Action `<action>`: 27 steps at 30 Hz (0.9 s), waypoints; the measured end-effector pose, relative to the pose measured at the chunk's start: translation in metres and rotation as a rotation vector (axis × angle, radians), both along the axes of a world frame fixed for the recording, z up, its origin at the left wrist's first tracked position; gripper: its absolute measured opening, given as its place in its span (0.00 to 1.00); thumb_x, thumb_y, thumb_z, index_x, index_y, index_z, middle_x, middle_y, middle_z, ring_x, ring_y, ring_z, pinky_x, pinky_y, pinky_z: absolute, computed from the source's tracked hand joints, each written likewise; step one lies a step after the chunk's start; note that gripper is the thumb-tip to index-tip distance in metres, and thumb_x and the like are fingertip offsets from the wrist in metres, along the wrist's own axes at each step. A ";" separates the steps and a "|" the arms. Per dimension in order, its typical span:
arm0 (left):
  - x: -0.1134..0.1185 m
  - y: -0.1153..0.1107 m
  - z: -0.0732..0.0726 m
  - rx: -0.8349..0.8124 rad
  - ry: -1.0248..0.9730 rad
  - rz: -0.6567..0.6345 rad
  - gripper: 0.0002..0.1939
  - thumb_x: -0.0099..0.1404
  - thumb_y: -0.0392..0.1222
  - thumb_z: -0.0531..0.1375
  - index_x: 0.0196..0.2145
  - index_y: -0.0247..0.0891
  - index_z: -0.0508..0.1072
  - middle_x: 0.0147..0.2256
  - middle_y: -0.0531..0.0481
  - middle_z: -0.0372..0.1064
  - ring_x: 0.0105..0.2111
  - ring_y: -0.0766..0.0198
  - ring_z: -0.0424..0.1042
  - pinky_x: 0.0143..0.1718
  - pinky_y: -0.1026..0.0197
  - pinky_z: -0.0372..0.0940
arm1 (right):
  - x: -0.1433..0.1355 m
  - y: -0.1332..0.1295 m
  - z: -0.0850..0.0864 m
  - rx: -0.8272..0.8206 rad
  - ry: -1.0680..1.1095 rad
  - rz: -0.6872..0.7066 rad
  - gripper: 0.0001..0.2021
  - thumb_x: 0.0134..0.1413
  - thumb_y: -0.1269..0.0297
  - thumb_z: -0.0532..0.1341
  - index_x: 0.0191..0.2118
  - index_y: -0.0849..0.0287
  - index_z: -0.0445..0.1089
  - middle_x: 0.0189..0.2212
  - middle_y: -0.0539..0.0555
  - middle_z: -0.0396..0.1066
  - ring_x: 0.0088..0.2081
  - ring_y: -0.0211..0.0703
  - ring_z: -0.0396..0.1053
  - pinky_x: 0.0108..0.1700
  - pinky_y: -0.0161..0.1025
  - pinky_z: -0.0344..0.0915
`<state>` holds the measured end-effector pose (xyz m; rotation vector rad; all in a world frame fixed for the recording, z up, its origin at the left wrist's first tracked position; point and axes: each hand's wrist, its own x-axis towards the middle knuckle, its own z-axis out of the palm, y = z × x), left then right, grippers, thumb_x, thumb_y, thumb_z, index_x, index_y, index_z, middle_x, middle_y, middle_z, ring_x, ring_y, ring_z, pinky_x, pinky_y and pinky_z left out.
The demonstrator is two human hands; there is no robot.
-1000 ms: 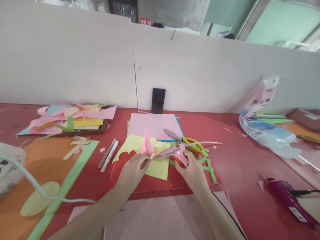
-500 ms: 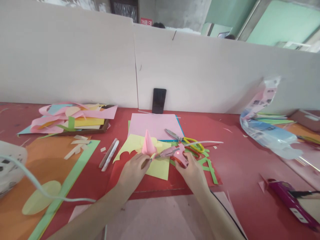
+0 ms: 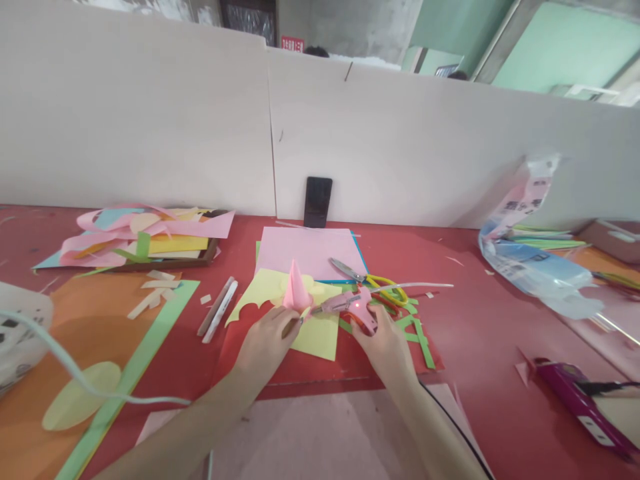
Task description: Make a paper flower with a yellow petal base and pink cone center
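My right hand [image 3: 387, 341] grips a pink hot glue gun [image 3: 357, 305] by its handle, with a small light glowing on its side. A long clear glue stick [image 3: 425, 285] juts from the gun's rear. Its nozzle points left, close to my left fingertips. My left hand [image 3: 267, 339] is closed in a pinch on a small pale yellow paper piece [image 3: 305, 313], mostly hidden by the fingers. Just beyond that hand, a pointed pink paper cone [image 3: 297, 288] stands upright over cut yellow paper [image 3: 320, 337]. Whether the nozzle touches the small piece is hard to tell.
Yellow-handled scissors [image 3: 385, 287] lie behind the glue gun, near green paper scraps [image 3: 423, 340]. Two pens [image 3: 220, 312] are at the left. A phone [image 3: 318, 201] leans on the white partition. Further off are a scrap-filled tray [image 3: 213, 250], a plastic bag [image 3: 545, 267] and a purple power strip [image 3: 583, 400].
Both hands keep almost the same pose. The free end of the glue stick reaches slightly further right than before.
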<state>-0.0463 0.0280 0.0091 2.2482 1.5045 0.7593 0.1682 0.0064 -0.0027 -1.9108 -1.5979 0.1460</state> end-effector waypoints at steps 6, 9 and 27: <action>0.000 0.001 -0.001 -0.037 -0.002 -0.006 0.08 0.62 0.41 0.49 0.30 0.40 0.67 0.30 0.53 0.67 0.31 0.65 0.66 0.28 0.66 0.58 | 0.000 0.001 0.000 -0.003 0.031 -0.052 0.13 0.45 0.56 0.55 0.36 0.58 0.61 0.31 0.56 0.70 0.28 0.45 0.67 0.26 0.36 0.59; 0.000 0.002 -0.001 -0.049 0.004 0.002 0.09 0.62 0.42 0.49 0.29 0.41 0.66 0.30 0.53 0.66 0.31 0.65 0.66 0.28 0.66 0.58 | 0.000 0.001 -0.001 -0.009 0.030 -0.056 0.13 0.45 0.56 0.55 0.36 0.58 0.61 0.32 0.56 0.70 0.29 0.45 0.68 0.27 0.37 0.60; 0.000 0.000 -0.001 -0.051 0.014 0.008 0.08 0.63 0.42 0.49 0.30 0.41 0.67 0.30 0.54 0.66 0.31 0.66 0.66 0.29 0.65 0.57 | -0.009 0.005 -0.003 -0.011 -0.106 -0.130 0.13 0.49 0.56 0.54 0.39 0.58 0.60 0.36 0.56 0.70 0.35 0.48 0.68 0.27 0.36 0.58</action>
